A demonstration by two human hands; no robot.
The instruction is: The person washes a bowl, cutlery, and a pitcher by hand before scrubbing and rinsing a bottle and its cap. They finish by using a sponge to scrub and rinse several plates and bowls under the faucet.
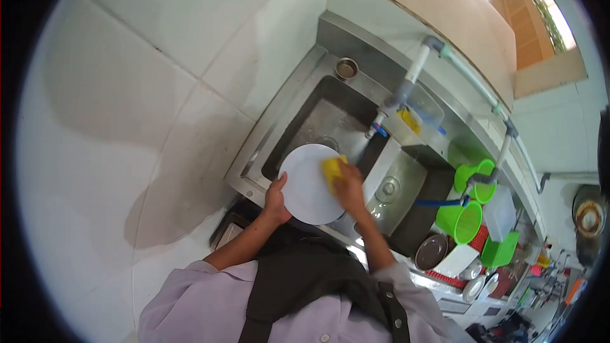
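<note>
A round white plate (pixel 308 194) is held over the front edge of the left sink basin (pixel 298 111). My left hand (pixel 275 202) grips the plate's left rim, thumb on its upper face. On the plate's right side, a yellow sponge (pixel 332 173) is pressed to the surface by my right hand (pixel 349 189), whose fingers are closed around it. The right hand is slightly blurred. Beneath the plate, part of the basin and its drain are hidden.
A grey tap (pixel 379 121) reaches over the divider from a pipe. The right basin (pixel 406 171) has a drain. Green containers (pixel 459 221), a brown bowl (pixel 431 252) and dishes stand on the right. A small metal cup (pixel 346 68) sits in the back-left corner.
</note>
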